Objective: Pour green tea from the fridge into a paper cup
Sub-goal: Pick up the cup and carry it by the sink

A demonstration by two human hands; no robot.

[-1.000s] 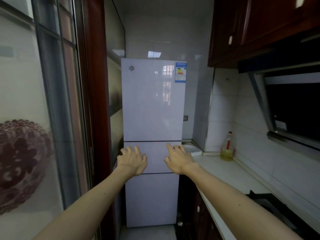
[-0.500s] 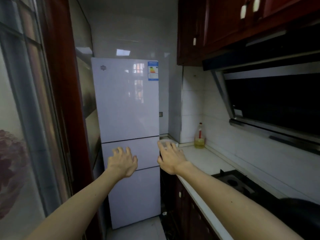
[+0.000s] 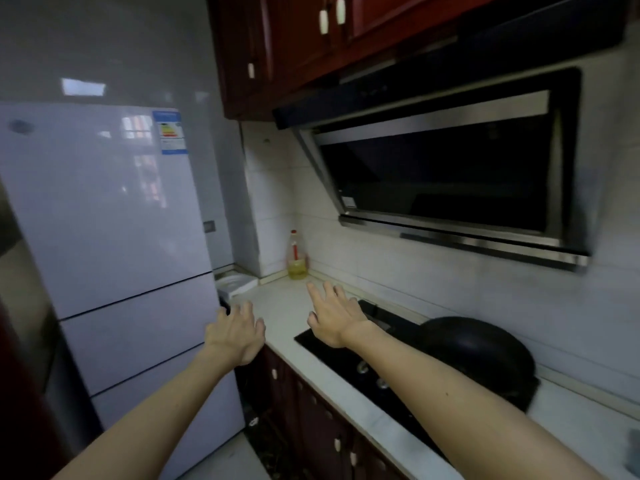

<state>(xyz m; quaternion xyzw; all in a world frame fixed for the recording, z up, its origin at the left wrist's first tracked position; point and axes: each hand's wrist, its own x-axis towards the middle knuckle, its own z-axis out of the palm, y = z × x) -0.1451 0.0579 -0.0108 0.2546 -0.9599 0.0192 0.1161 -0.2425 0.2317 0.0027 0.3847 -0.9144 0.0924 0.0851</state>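
Observation:
A tall white fridge [image 3: 104, 216] with three closed doors stands at the left of a narrow kitchen. My left hand [image 3: 235, 336] is stretched out in front of me, empty, fingers spread, near the fridge's right edge and the counter's end. My right hand [image 3: 334, 315] is also empty with fingers apart, hovering over the white counter [image 3: 284, 306] beside the black hob. No green tea and no paper cup are in sight.
A black hob [image 3: 363, 355] carries a black wok [image 3: 478, 351]. An oil bottle [image 3: 297, 259] stands in the counter's corner, a white dish [image 3: 237, 283] next to the fridge. A range hood [image 3: 443, 174] and red wall cabinets [image 3: 294, 46] hang above; dark cabinets below.
The view has swung right: the fridge has slid to the left edge and the hob, wok and hood have come into sight. Both hands stay stretched out and empty.

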